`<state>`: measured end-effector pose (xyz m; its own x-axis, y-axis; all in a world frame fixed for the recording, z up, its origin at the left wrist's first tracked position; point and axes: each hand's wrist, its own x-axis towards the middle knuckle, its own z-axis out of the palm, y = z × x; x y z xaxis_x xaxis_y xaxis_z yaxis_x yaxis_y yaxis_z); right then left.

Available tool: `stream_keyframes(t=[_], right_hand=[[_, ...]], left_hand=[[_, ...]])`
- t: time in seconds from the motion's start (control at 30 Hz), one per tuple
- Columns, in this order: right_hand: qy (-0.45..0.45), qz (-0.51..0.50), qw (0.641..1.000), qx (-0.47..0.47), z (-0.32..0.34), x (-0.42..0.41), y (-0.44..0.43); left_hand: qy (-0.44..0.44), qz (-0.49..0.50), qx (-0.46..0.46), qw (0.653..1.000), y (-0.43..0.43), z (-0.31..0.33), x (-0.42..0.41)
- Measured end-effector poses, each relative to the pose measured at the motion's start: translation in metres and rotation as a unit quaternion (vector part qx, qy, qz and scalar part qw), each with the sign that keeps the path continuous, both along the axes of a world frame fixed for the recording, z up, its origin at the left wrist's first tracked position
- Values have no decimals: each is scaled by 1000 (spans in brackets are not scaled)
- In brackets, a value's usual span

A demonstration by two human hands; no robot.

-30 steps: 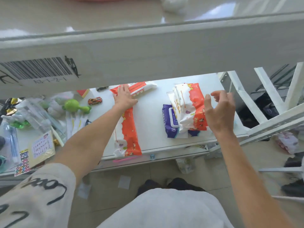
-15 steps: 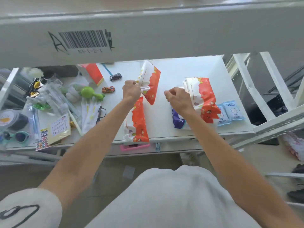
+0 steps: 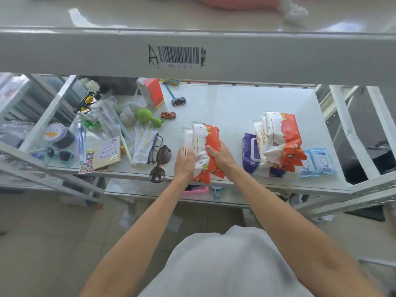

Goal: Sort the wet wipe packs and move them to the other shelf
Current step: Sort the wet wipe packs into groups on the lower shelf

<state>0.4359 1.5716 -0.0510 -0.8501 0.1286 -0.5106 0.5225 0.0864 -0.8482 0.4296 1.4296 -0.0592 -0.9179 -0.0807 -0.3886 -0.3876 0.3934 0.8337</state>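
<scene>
Two orange-and-white wet wipe packs point(image 3: 203, 144) stand stacked on edge near the front of the white shelf point(image 3: 235, 103). My left hand point(image 3: 184, 160) presses their left side and my right hand point(image 3: 219, 155) grips their right side. To the right lies a pile of more orange-and-white packs point(image 3: 280, 138) on top of a purple pack point(image 3: 249, 151). Two small light-blue wipe packs point(image 3: 317, 161) lie at the pile's right.
Left half of the shelf holds sunglasses point(image 3: 159, 161), black glasses point(image 3: 155, 146), toy cars point(image 3: 168, 115), a green toy point(image 3: 147, 116), an orange box point(image 3: 153, 94), stickers and bagged items. An upper shelf beam with a barcode point(image 3: 180, 57) overhangs. Pink tray point(image 3: 196, 189) sits below.
The lifted pack has come down against the second pack near the shelf front. My right hand has left the right pile and joined the left hand on these two packs.
</scene>
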Motion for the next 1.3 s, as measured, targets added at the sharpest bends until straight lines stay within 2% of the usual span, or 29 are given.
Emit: stream_keyframes(t=[0.13,0.27,0.4,0.5,0.6,0.67,0.7,0.73,0.77,0.8,0.87,0.97,1.13,1.3], right_hand=[[-59,100,968,222,-6,-5,-37],[-49,82,972,213,-8,-10,-49],[-57,117,968,215,-5,-17,-45],[5,134,960,246,17,-17,-31],[153,18,939,307,56,-11,16],[193,-124,885,406,79,0,66],[163,-181,854,460,87,6,94],[96,-211,835,499,90,12,119],[4,-215,831,514,92,16,138],[-80,-194,836,507,91,19,150],[-144,-137,857,475,87,23,159],[-117,-114,869,468,80,19,160],[-93,-136,907,388,85,9,158],[23,-140,907,396,105,12,130]], left_hand=[[-38,-30,-3,999,-10,-9,-11],[-42,-55,-31,997,-22,-36,-21],[-25,-70,-26,997,-18,-11,-23],[-11,-84,-30,996,-16,-2,-26],[-2,-93,-47,995,-16,-1,-34],[-5,-81,-66,995,-15,-2,-39],[-10,-81,-86,993,-14,-1,-41],[-14,-88,-119,989,-11,-1,-41],[-17,-103,-164,981,-7,0,-41],[-16,-119,-217,969,-1,1,-39],[-3,-148,-309,940,12,0,-35],[-3,-157,-370,916,27,3,-32],[-23,-152,-368,917,28,3,-38],[-28,-135,-361,922,21,3,-44]])
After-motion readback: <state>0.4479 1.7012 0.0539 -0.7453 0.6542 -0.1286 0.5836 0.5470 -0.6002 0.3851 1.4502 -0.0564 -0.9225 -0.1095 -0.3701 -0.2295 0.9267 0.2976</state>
